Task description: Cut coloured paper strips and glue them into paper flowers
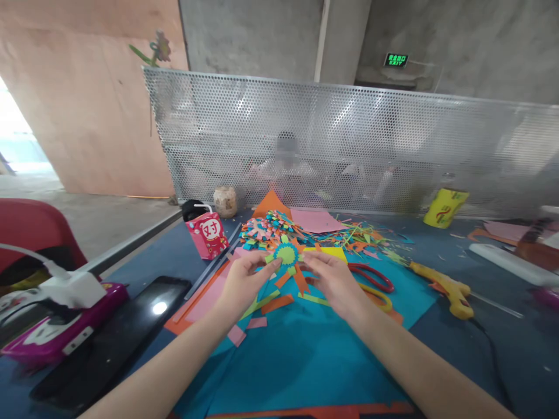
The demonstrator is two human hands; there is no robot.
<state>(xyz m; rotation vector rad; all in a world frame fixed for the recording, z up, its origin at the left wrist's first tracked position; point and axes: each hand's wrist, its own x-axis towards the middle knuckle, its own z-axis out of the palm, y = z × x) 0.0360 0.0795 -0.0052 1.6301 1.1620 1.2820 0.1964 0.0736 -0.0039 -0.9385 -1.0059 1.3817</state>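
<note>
Between my two hands is a paper rosette (287, 255) with a lime-green centre, a scalloped blue ring, and green and orange strips sticking out around it. My left hand (247, 278) pinches its left edge between thumb and fingers. On the other side, my right hand (332, 279) grips the right edge. Below the rosette lie loose paper strips (278, 304) in orange, green and pink on a large blue paper sheet (314, 361). Scissors with red handles (376, 277) rest just beyond my right hand, and a yellow loop handle (381, 298) shows beside them.
A heap of paper scraps (273, 227) lies ahead. To the right rests a yellow glue gun (443, 286) with its cord. A black phone (113, 337), a purple power strip (70, 331) and a pink drink carton (207, 235) stand left. A perforated metal screen (244, 125) borders the table's back.
</note>
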